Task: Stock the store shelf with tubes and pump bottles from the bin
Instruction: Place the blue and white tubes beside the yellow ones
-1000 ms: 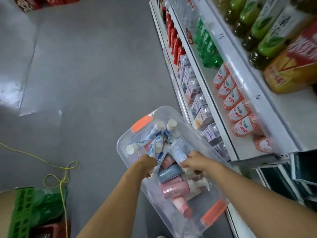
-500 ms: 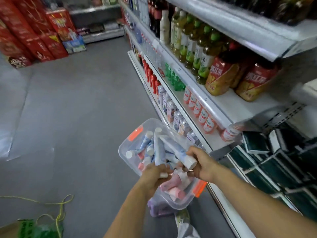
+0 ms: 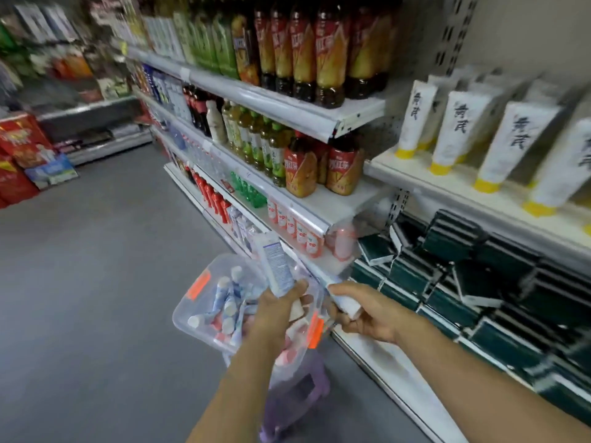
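Note:
A clear plastic bin (image 3: pixel 192 310) with orange latches sits low in front of me, holding several blue-white tubes and pink pump bottles. My left hand (image 3: pixel 276 310) is above the bin, gripping a blue-white tube (image 3: pixel 275 262) upright, cap down. My right hand (image 3: pixel 364 314) is just right of the bin, closed around a second tube (image 3: pixel 343 300) by its white cap end. The store shelf (image 3: pixel 454 190) at upper right carries a row of white tubes with yellow caps (image 3: pixel 454 132).
The bin rests on a purple stool (image 3: pixel 300 388). Shelves of drink bottles (image 3: pixel 297 59) run along the aisle to the left of the tube shelf. Dark green boxes (image 3: pixel 479 282) fill the lower shelf at right. Grey floor lies to the left, red cartons (image 3: pixel 22 151) far left.
My head has tilted up from the bin toward the shelves. Both hands lifted out of the bin, each holding a tube, and the left tube now stands upright.

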Demonstrator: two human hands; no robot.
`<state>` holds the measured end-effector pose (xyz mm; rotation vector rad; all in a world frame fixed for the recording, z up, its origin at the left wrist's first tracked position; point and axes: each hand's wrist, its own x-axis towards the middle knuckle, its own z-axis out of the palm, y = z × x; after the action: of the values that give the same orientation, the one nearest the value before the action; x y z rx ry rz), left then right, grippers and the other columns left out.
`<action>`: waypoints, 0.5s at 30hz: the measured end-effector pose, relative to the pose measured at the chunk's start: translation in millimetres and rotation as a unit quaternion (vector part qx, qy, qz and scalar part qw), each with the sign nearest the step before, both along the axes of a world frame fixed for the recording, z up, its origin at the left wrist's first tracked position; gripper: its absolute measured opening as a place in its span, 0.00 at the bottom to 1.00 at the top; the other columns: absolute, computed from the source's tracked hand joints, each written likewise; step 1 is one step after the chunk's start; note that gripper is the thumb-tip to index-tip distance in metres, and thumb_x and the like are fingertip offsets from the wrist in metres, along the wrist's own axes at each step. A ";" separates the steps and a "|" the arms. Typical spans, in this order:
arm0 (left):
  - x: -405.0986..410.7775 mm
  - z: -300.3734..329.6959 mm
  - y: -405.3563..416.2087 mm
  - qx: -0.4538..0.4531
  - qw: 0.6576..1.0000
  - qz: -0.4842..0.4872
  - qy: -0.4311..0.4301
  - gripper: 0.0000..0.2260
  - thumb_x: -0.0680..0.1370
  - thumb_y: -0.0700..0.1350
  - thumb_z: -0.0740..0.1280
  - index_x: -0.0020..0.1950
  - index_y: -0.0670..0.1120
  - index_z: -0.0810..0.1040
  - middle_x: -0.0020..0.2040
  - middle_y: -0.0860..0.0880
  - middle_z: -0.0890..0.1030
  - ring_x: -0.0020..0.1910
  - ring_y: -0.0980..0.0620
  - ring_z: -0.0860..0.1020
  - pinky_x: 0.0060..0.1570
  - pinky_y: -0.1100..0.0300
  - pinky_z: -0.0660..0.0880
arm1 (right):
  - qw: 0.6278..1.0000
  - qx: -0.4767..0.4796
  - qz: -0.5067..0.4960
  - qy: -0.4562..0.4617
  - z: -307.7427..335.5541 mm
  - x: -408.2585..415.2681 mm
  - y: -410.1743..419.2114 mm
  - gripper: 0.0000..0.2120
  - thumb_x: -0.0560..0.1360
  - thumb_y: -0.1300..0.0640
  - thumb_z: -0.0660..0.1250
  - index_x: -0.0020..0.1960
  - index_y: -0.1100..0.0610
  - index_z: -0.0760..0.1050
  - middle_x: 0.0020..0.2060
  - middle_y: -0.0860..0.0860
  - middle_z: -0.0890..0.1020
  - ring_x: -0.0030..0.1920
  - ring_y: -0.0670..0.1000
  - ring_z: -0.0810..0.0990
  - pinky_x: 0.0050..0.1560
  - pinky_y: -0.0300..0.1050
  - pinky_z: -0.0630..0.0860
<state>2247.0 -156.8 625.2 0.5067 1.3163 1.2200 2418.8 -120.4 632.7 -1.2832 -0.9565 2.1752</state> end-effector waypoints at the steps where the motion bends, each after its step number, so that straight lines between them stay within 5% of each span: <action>1: 13.0 5.5 1.1 0.004 1.000 -0.015 0.000 0.13 0.73 0.40 0.74 0.55 0.37 0.79 0.41 0.42 0.83 0.39 0.46 0.81 0.40 0.54 0.78 | 1.000 -0.002 -0.018 0.003 4.1 14.0 -4.4 0.07 0.76 0.52 0.64 0.46 0.57 0.73 0.33 0.55 0.79 0.24 0.48 0.71 0.24 0.35 0.65; 8: 104.5 40.6 -0.2 0.055 0.991 -0.117 -0.019 0.11 0.75 0.41 0.71 0.56 0.39 0.79 0.44 0.40 0.83 0.38 0.47 0.82 0.33 0.58 0.77 | 0.992 0.013 -0.122 0.021 31.1 107.9 -36.7 0.16 0.75 0.48 0.59 0.46 0.60 0.76 0.32 0.57 0.78 0.21 0.48 0.68 0.22 0.33 0.58; 15: 205.7 63.9 -11.3 0.076 0.983 -0.168 -0.026 0.15 0.75 0.40 0.72 0.61 0.39 0.78 0.46 0.44 0.85 0.43 0.47 0.84 0.37 0.57 0.80 | 0.978 0.056 -0.200 -0.016 59.6 205.8 -75.1 0.18 0.77 0.46 0.57 0.55 0.61 0.71 0.25 0.55 0.73 0.18 0.47 0.69 0.18 0.33 0.61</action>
<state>2452.7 -168.1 689.0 0.7691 1.0476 1.0481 2624.6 -195.5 692.3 -1.3288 -0.7435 1.7736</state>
